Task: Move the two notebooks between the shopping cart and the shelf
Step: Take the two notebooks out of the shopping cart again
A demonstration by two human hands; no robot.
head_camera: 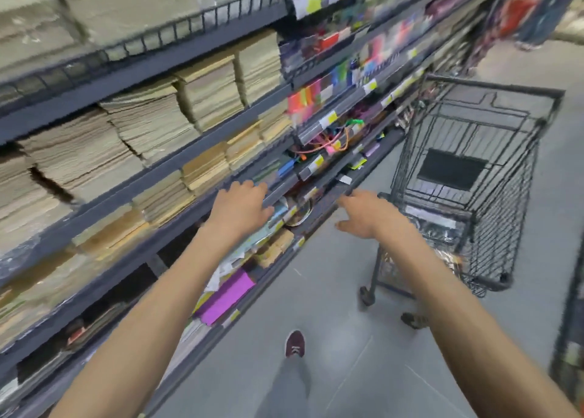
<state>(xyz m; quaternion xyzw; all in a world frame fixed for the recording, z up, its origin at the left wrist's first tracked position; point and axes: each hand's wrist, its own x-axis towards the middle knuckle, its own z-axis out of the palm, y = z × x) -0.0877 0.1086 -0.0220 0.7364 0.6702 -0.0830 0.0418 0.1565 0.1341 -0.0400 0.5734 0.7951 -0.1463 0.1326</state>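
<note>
The picture is blurred by motion. A dark wire shopping cart [467,177] stands on the right of the aisle, with a dark flat item [450,172] lying in its basket; whether it is a notebook I cannot tell. The dark shelf unit [177,177] runs along the left, stacked with tan and beige notebooks [151,123]. My left hand [240,206] reaches toward the shelf edge with fingers extended, holding nothing. My right hand [366,215] is stretched forward between the shelf and the cart, fingers spread and empty.
Colourful stationery [319,101] fills the shelves farther along. Purple paper [226,294] lies on the low shelf. My foot in a maroon shoe [294,343] stands on the grey floor. Another dark rack [568,338] edges in at the right.
</note>
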